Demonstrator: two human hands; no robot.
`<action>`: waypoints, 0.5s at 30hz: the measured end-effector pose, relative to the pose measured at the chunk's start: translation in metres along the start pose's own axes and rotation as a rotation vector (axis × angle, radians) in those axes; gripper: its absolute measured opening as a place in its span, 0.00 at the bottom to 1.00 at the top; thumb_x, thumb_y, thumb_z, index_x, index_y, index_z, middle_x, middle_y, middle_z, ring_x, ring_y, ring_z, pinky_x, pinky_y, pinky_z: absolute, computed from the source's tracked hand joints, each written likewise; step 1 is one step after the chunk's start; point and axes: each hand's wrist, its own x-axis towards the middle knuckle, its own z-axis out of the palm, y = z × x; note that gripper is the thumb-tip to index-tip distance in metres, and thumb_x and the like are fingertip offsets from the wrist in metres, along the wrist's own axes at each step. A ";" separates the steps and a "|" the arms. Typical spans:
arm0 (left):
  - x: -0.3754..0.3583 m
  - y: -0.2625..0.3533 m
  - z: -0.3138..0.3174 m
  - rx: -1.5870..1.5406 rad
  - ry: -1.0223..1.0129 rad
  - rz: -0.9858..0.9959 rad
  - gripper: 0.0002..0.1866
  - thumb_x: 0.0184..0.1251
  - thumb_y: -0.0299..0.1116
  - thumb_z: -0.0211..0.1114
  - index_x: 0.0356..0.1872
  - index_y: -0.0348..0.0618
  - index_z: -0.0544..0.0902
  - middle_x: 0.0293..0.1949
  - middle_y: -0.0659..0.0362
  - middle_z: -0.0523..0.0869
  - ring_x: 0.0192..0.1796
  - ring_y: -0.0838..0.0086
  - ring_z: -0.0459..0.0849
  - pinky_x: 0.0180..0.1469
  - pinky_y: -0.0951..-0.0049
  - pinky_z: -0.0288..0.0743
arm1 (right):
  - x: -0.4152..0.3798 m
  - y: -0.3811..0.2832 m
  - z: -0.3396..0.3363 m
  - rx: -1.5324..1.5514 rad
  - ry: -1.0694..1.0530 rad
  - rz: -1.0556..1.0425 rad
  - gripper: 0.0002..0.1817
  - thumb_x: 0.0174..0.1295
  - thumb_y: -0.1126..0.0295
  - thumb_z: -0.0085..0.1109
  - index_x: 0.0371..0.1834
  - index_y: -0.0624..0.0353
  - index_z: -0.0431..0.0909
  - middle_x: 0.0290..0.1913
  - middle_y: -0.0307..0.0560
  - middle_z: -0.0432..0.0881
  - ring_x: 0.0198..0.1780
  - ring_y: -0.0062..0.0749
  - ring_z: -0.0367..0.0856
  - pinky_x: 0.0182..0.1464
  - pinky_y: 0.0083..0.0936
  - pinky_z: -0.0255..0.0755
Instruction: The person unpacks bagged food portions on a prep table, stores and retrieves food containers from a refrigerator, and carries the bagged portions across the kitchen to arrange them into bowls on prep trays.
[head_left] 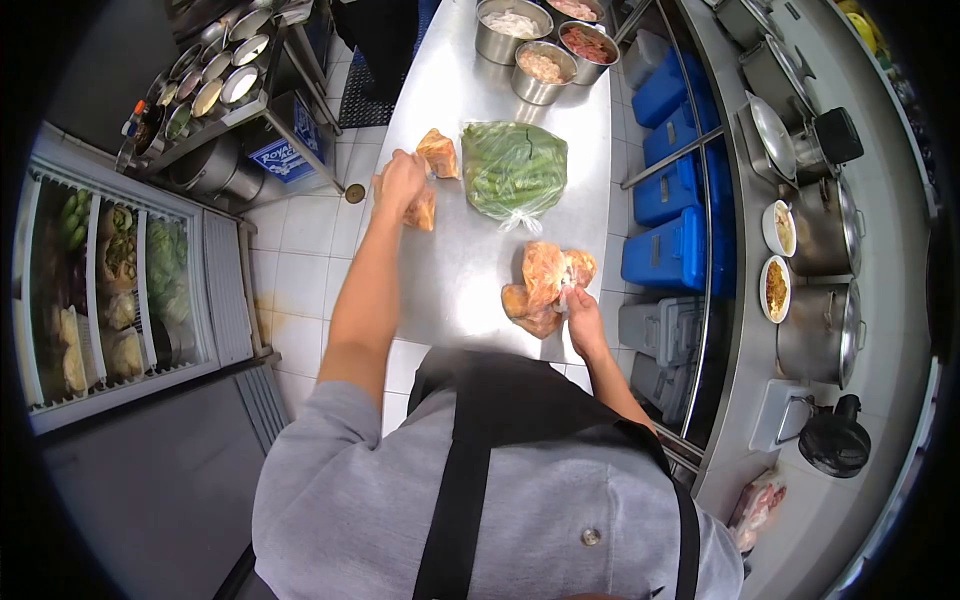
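My right hand (583,318) is closed on the gathered plastic necks of a cluster of small clear bags of orange food (543,275), at the near right of the steel table. Farther off on the left, my left hand (400,182) has its fingers bent closed at a bag of orange food (420,210), partly covering it. Another such bag (438,153) lies just beyond those fingers. Between the two groups rests a large clear bag of green leafy vegetables (515,172), its knotted end facing me.
Steel pots of raw meat (541,75) stand at the table's (450,290) far end. Blue lidded bins (665,250) fill a rack to the right, below a counter with large pots (820,335). A glass-fronted fridge (120,280) and a shelf of containers (210,80) are on the left.
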 end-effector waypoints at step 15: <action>0.018 -0.004 0.023 -0.129 -0.171 0.178 0.22 0.67 0.46 0.64 0.45 0.33 0.88 0.34 0.50 0.90 0.38 0.65 0.87 0.43 0.61 0.78 | -0.035 -0.012 -0.095 -0.260 0.057 -0.103 0.17 0.77 0.60 0.49 0.39 0.64 0.80 0.30 0.47 0.81 0.33 0.30 0.77 0.40 0.34 0.72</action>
